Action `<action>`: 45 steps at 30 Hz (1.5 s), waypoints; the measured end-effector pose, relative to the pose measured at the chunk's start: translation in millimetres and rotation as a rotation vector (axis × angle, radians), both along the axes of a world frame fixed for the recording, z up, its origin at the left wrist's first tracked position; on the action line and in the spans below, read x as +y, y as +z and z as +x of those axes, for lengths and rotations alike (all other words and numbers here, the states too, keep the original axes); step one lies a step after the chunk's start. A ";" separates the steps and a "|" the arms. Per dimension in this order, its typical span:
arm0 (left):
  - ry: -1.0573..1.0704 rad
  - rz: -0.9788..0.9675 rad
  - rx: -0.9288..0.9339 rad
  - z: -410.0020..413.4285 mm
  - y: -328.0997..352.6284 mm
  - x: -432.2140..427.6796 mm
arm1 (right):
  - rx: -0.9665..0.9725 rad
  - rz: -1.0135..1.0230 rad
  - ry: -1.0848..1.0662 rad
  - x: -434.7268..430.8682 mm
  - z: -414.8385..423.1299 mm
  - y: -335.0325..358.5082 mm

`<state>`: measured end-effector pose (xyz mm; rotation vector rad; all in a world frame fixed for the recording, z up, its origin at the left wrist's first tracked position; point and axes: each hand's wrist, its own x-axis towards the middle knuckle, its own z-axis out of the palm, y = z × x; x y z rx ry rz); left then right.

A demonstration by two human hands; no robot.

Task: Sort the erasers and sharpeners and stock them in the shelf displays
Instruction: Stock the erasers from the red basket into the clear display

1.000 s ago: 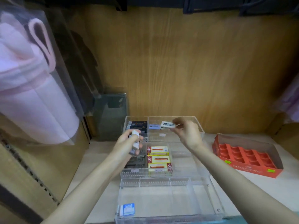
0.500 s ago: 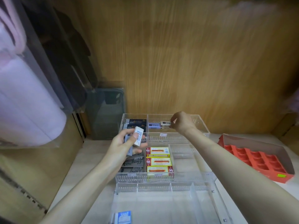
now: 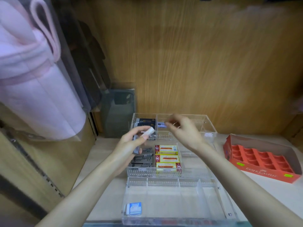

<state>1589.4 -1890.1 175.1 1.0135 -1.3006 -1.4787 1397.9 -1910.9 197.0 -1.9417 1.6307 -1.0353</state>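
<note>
A clear acrylic stepped display (image 3: pixel 211 128) stands on the shelf. My left hand (image 3: pixel 131 143) grips a few small erasers, the top white one (image 3: pixel 150 131) pinched under the thumb. My right hand (image 3: pixel 183 130) hovers over the back tier, fingers loosely curled and holding nothing. A blue-and-white eraser (image 3: pixel 161 125) lies in that tier's middle compartment beside the fingertips. Black boxes (image 3: pixel 146 121) fill the back left compartment. Yellow-red boxes (image 3: pixel 167 158) and grey boxes (image 3: pixel 144 159) sit in the middle tier. A blue-sleeved eraser (image 3: pixel 134 208) lies in the front tier.
An orange cardboard tray (image 3: pixel 262 159) with empty cells sits on the shelf at the right. A dark translucent case (image 3: pixel 118 112) leans against the wooden back panel. A pink fabric item in clear packaging (image 3: pixel 32 79) hangs at the left.
My right hand set the blue-and-white eraser down in the back middle compartment and let go, then drew back a little. My left hand stays with its erasers.
</note>
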 end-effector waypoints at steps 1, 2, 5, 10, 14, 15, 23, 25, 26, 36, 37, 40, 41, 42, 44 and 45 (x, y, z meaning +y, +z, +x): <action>-0.015 -0.058 -0.082 1.3 0.9 3.3 | -0.101 0.104 0.106 14.4 8.5 1.1; -0.025 -0.104 -0.141 2.7 1.9 6.6 | -0.213 0.193 0.176 25.6 14.7 0.5; -0.061 -0.166 -0.170 5.1 6.7 15.0 | -0.503 0.276 0.190 43.3 20.6 -2.0; -0.048 -0.261 -0.307 4.2 22.5 24.4 | -0.623 0.273 0.211 56.1 20.7 4.7; 0.010 -0.241 -0.336 2.0 27.6 25.0 | -0.736 0.198 0.142 59.1 17.6 6.7; 0.027 -0.238 -0.360 1.2 28.0 24.4 | -0.744 0.183 0.129 59.5 15.8 6.6; 0.047 -0.262 -0.414 -22.1 18.0 8.4 | -0.420 0.042 0.065 46.9 -3.7 -13.6; 0.045 -0.217 -0.395 -29.3 13.1 1.4 | -0.363 0.030 0.015 32.6 -14.7 -18.8; 0.057 -0.185 -0.382 -32.1 10.9 -2.2 | -0.309 0.015 -0.042 22.4 -21.6 -19.8; 0.185 -0.082 -0.207 -22.8 -11.5 -21.3 | 0.075 0.112 -0.295 -60.4 -54.7 -21.4; 0.200 -0.107 -0.225 -21.6 -12.9 -20.9 | 0.083 0.122 -0.305 -63.8 -54.5 -22.1; 0.243 -0.188 -0.300 -18.6 -16.8 -20.4 | 0.102 0.154 -0.324 -69.7 -55.2 -22.0; 0.251 -0.207 -0.300 -18.2 -17.1 -20.0 | 0.127 0.165 -0.325 -70.7 -55.0 -21.6; 0.258 -0.222 -0.304 -17.2 -18.6 -20.7 | 0.150 0.178 -0.324 -71.5 -54.8 -21.6; 0.267 -0.240 -0.324 -16.0 -19.2 -21.6 | 0.171 0.195 -0.318 -72.8 -54.9 -21.4; 0.266 -0.237 -0.324 -15.6 -19.2 -21.9 | 0.174 0.195 -0.311 -72.6 -55.0 -20.9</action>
